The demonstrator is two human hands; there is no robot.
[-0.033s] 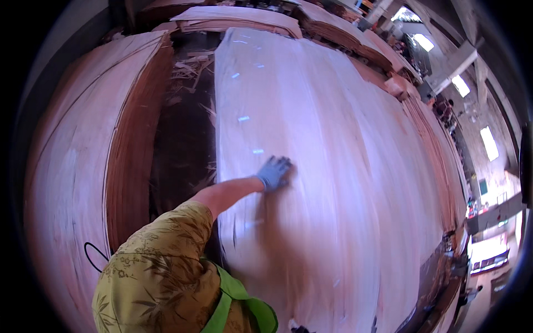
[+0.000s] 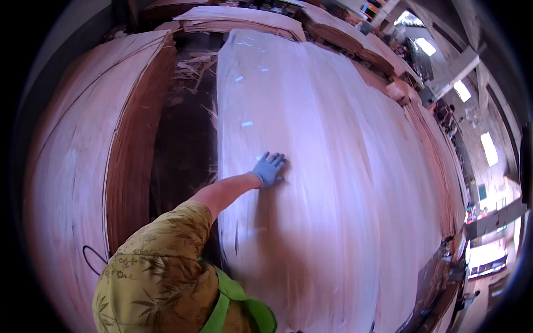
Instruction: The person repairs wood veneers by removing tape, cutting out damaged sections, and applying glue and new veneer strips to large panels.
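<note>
My left hand (image 2: 269, 169), in a blue-grey glove with darker fingertips, lies palm down on a wide, pale wood veneer sheet (image 2: 333, 222). Its fingers are stretched out and somewhat spread, holding nothing. The sheet has streaky grain and several small bright flecks near its left side. My bare forearm reaches in from a yellow-brown patterned sleeve (image 2: 161, 250). Only a tiny dark sliver shows at the bottom edge, perhaps part of my right hand; its fingers are hidden.
A tall stack of veneer (image 2: 72, 166) stands on the left, beyond a dark gap with wood scraps (image 2: 191, 72). A thin black loop (image 2: 91, 260) rests on that stack. More veneer stacks (image 2: 239, 21) line the far side and right. Green straps (image 2: 236, 294) cross my clothing.
My left hand has shifted slightly left and up across the sheet, its fingers now more spread. The dark shape at the bottom edge has mostly dropped out of view.
</note>
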